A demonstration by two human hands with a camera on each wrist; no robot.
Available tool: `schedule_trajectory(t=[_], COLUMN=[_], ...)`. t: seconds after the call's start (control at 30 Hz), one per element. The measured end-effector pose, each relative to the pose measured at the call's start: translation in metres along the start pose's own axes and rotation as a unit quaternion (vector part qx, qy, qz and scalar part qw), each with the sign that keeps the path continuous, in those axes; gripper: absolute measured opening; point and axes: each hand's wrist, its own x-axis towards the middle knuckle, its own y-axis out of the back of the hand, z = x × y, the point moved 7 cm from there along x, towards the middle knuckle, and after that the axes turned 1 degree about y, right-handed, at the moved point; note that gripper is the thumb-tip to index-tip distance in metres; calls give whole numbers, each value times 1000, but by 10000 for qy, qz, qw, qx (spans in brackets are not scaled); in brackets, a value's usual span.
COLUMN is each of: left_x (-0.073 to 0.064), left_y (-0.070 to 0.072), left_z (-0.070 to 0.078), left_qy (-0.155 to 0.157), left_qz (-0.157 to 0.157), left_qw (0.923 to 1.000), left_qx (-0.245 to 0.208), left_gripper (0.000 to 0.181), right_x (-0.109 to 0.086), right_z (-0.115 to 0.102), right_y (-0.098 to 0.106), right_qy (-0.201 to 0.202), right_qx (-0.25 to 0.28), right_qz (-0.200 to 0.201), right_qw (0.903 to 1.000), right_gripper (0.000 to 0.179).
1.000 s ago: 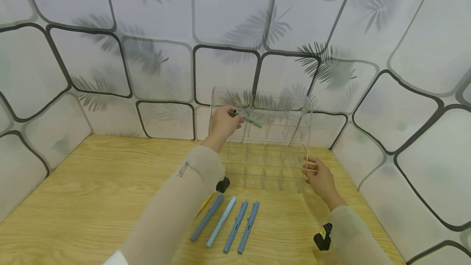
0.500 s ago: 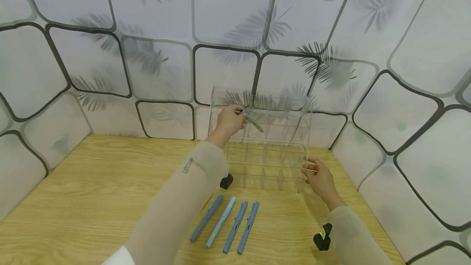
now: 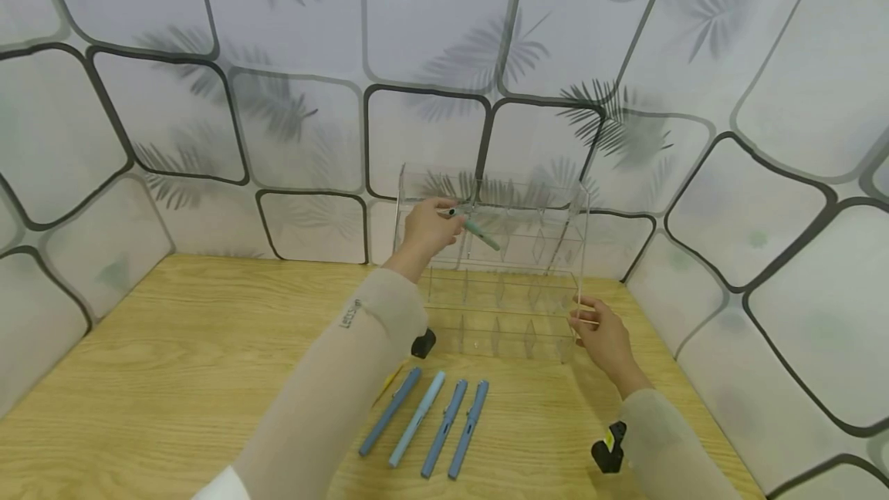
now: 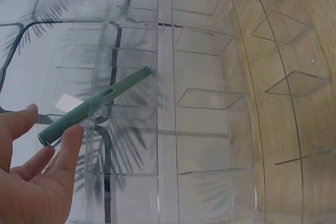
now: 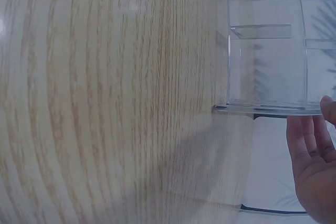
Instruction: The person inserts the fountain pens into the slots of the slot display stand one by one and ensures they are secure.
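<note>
A clear acrylic rack (image 3: pixel 515 313) with tiered compartments stands against the wall. At its upper level, a green pen (image 3: pixel 481 234) lies tilted beside my left hand (image 3: pixel 427 227). The left wrist view shows the fingers touching the underside of the green pen (image 4: pixel 86 109) near one end, with the thumb (image 4: pixel 23 120) spread away from it. My right hand (image 3: pixel 604 334) grips the rack's right side panel (image 5: pixel 273 108), thumb on one face and fingers on the other. In front of the rack lie several blue pens (image 3: pixel 420 419), one of them paler.
A thin yellow object (image 3: pixel 389 383) lies partly behind the left sleeve. Black devices are at both wrists, one at the left (image 3: pixel 424 343) and one at the right (image 3: pixel 610 447). Patterned wall covering (image 3: pixel 312 226) encloses the wooden table (image 3: pixel 208 330) behind and at the sides.
My left hand first moved slightly right with the green pen, then drew back a little left while the pen's lower end stayed farther right. The right hand has stayed on the rack.
</note>
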Motion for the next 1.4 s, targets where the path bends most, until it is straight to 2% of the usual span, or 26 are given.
schedule_trajectory(t=[0.27, 0.57, 0.87, 1.13, 1.4], left_x=[-3, -2, 0, 4, 4], left_y=[7, 10, 9, 4, 3], left_z=[0, 0, 2, 3, 3], left_qy=[-52, -391, -493, -633, -595], left_qz=[174, 638, 633, 489, 452], left_qw=[9998, 9972, 9963, 9959, 9961], left_qx=[34, 67, 294, 423, 467], left_gripper=[53, 24, 23, 23, 26], right_x=[-1, 1, 1, 1, 0], right_z=[0, 2, 3, 3, 0], right_y=[2, -1, -1, 0, 0], right_qy=[27, -14, -28, 23, 0], right_qx=[47, -4, -2, -27, -75], right_qz=[-15, 2, -2, 34, 68], right_qw=[10000, 10000, 10000, 10000, 9999], right_gripper=[44, 44, 45, 44, 44])
